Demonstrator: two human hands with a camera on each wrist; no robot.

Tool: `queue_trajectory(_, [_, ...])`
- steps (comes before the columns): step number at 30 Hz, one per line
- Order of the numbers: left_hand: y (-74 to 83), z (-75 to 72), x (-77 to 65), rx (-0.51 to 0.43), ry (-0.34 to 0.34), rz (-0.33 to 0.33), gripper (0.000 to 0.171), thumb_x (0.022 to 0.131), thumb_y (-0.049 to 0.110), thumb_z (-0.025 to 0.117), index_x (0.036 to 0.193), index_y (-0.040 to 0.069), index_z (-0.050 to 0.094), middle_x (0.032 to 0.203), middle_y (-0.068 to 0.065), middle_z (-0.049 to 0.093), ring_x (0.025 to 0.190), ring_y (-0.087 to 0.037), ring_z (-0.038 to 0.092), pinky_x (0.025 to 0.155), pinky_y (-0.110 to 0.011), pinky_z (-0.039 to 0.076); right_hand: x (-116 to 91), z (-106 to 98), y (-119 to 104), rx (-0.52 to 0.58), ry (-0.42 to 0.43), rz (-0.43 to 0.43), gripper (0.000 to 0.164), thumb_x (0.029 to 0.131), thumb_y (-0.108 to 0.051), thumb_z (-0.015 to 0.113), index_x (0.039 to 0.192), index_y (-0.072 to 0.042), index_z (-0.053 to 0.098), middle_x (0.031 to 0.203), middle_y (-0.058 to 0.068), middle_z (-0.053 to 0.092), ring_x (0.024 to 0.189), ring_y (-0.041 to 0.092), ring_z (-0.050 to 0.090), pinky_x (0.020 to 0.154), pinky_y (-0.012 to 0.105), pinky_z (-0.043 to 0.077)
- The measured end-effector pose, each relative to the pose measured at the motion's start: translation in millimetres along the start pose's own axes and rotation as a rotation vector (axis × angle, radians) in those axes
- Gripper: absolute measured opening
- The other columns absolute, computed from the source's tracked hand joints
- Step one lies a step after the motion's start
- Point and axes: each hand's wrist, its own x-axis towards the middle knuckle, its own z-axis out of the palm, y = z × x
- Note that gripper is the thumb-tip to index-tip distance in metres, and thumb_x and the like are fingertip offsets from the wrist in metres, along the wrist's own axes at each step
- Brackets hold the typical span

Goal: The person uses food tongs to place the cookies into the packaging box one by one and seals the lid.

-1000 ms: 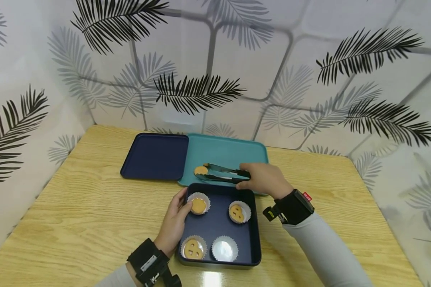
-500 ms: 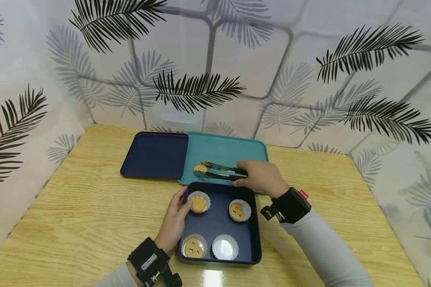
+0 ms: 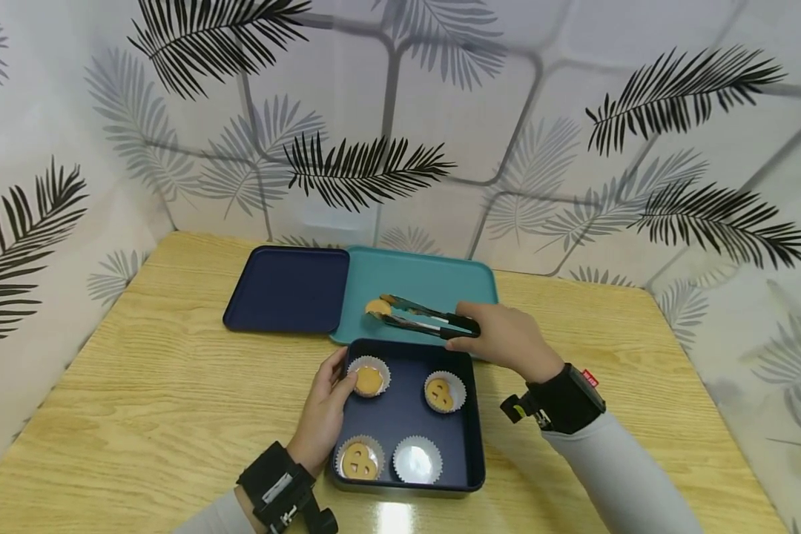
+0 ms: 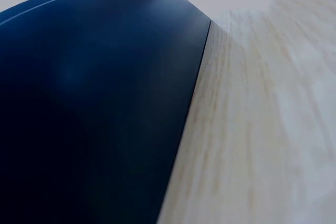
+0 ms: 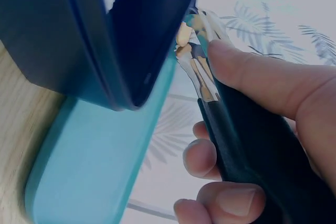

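Observation:
My right hand [image 3: 503, 337] grips black-handled tongs [image 3: 427, 315] above the teal tray [image 3: 434, 278]. A round golden cookie [image 3: 377, 308] sits at the tongs' tips. In the right wrist view, thumb and fingers wrap the dark handles [image 5: 257, 145], and the cookie [image 5: 184, 34] shows beyond the box corner. My left hand [image 3: 323, 408] holds the left wall of a navy box [image 3: 477, 445], thumb over the rim beside a paper cup [image 3: 387, 374] with a cookie [image 3: 368, 380]. That box's outer wall [image 4: 105, 93] fills much of the left wrist view; my left fingers are not visible there.
Inside the box, pretzel-shaped cookies sit in a right-hand cup [image 3: 458, 393] and a front-left cup [image 3: 377, 445]; the front-right cup [image 3: 417, 461] holds no cookie. A flat navy tray or lid [image 3: 287, 289] overlaps the teal tray's left end. Patterned cloth [image 3: 400, 111] hangs behind the table [image 3: 140, 400].
My right hand with the tongs first shifts slightly left, then back to the right. The cookie moves a little right and away with the tips. The left hand and box stay put.

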Motion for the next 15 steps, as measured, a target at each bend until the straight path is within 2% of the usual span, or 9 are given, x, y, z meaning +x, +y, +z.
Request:
queue_trajectory(3, [-0.4,0.4,0.7,-0.002,0.003,0.009,0.051,0.105,0.017,0.042,0.152,0.006,0.024,0.158,-0.014,0.02,0.147,-0.031,0.016,0.119,-0.048,0.016,-15,-3,4,0.053,-0.005,0.009,0.054,0.086,-0.05,0.068,0.129,-0.018,0.058,0.115,0.007,0.067,0.086,0.022,0.064,0.065,0.036,0.049])
queue_trajectory(11, [-1.9,2.3,0.2,-0.015,-0.007,0.002,0.052,0.105,0.016,0.041,0.152,0.005,0.022,0.157,-0.016,0.021,0.146,-0.032,0.017,0.119,-0.047,0.017,-60,-3,14,0.18,-0.032,0.018,0.057,0.086,-0.053,0.067,0.13,-0.02,0.058,0.124,0.009,0.064,0.108,0.032,0.062,0.083,0.046,0.051])
queue_trajectory(15, [-2.0,1.6,1.4,-0.012,0.002,0.0,0.052,0.105,0.017,0.041,0.151,0.005,0.022,0.158,-0.015,0.02,0.146,-0.032,0.016,0.119,-0.047,0.017,-77,-6,13,0.216,-0.053,0.012,0.056,0.084,-0.055,0.067,0.129,-0.022,0.059,0.125,0.006,0.063,0.11,0.031,0.061,0.085,0.045,0.052])
